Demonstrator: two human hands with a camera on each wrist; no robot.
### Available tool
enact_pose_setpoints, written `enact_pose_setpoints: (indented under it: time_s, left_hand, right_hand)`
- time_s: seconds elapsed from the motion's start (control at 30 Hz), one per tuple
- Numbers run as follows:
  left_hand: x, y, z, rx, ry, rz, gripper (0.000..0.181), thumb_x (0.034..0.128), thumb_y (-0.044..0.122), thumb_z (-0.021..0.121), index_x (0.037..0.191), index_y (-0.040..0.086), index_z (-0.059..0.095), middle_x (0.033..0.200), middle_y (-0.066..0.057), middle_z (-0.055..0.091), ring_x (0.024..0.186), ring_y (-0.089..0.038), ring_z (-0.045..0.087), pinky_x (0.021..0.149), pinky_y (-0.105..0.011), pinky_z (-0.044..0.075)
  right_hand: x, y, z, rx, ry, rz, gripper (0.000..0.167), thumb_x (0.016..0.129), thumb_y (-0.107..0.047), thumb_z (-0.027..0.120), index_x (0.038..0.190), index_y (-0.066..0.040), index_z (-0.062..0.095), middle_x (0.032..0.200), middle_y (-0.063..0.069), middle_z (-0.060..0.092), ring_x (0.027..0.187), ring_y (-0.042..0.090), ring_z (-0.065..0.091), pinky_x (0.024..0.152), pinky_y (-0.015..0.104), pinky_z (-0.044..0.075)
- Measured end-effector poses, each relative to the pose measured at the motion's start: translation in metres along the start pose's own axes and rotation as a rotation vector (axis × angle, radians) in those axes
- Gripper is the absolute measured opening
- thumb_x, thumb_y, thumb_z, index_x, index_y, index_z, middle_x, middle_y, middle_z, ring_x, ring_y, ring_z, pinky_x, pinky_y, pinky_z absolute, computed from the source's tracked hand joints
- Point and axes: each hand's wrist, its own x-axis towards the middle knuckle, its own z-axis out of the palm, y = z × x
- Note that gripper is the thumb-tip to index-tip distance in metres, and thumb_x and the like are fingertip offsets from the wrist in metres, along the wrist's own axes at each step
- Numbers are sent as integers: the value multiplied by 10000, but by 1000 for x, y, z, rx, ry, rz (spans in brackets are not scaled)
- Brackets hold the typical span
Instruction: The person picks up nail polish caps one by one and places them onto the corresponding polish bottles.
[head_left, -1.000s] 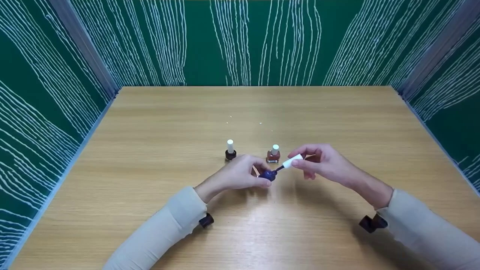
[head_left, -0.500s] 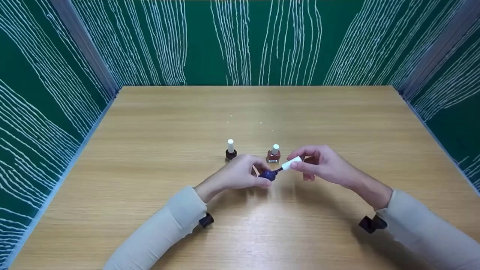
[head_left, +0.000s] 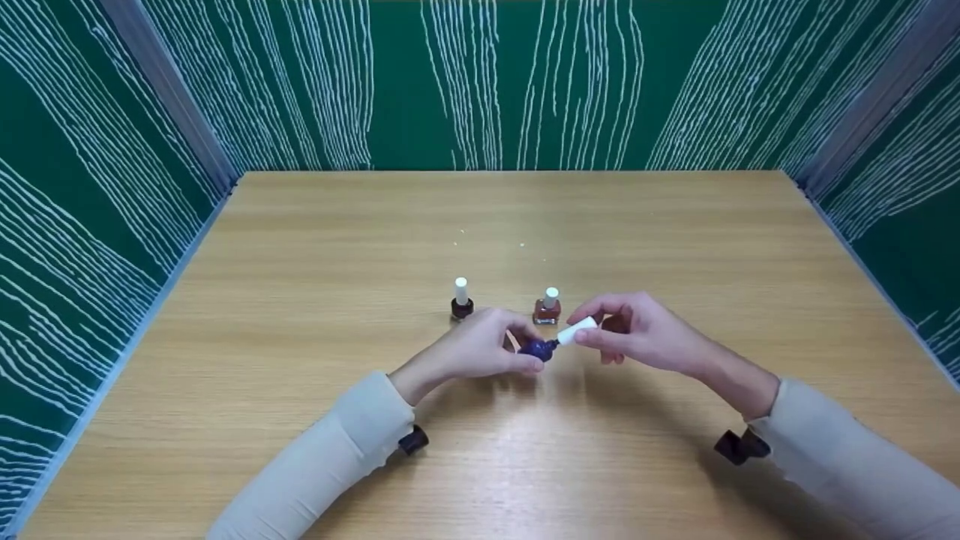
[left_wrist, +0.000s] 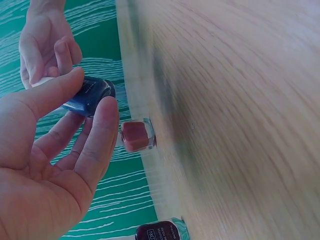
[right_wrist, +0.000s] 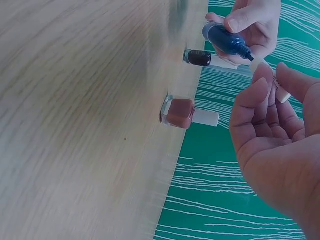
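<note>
My left hand (head_left: 487, 345) pinches a dark blue nail polish bottle (head_left: 536, 349) between thumb and fingers, tilted with its neck toward the right. In my right hand (head_left: 649, 330) is the white brush cap (head_left: 577, 330), gripped between thumb and fingertips. Its dark stem reaches into the bottle's mouth, and only a short stretch shows between cap and neck. The right wrist view has the blue bottle (right_wrist: 226, 40) off the table, its neck close to the cap (right_wrist: 281, 91). Fingers partly cover the bottle in the left wrist view.
Behind the hands, a dark nail polish bottle (head_left: 462, 306) and a reddish-brown one (head_left: 547, 310) stand upright with white caps on the wooden table (head_left: 337, 247). Small white specks lie farther back. Green walls (head_left: 405, 90) with white lines enclose the table.
My right hand has moved left and slightly down with the brush cap, so less of the stem shows outside the bottle. The left hand and its bottle stay in place.
</note>
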Motion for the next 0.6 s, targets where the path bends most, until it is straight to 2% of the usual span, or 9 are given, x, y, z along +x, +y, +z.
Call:
enact_pose_setpoints:
  time_s: [0.3, 0.5, 0.6]
  left_hand:
    - [0, 0, 0, -7, 6, 19, 248, 854, 206, 840, 1073, 126, 757, 916, 112, 714, 863, -131, 667, 705, -255, 507]
    - [-1, 2, 0, -22, 1, 41, 213, 866, 185, 827, 1054, 115, 755, 909, 107, 712, 835, -124, 667, 651, -238, 500]
    - [-1, 2, 0, -16, 1, 42, 212, 872, 184, 823, 1062, 118, 756, 908, 113, 711, 833, -109, 664, 642, -237, 493]
  right_hand:
    - [1, -1, 4, -36, -24, -89, 254, 947, -150, 739, 1184, -63, 713, 818, 121, 652, 593, 299, 593, 519, 270, 512]
    - [1, -1, 7, -49, -29, -116, 250, 953, -138, 730, 1192, -64, 714, 847, 195, 662, 606, 335, 625, 530, 286, 535]
    - [1, -1, 8, -63, -34, -119, 258, 957, -139, 725, 1204, -64, 712, 854, 174, 669, 603, 324, 625, 523, 285, 533]
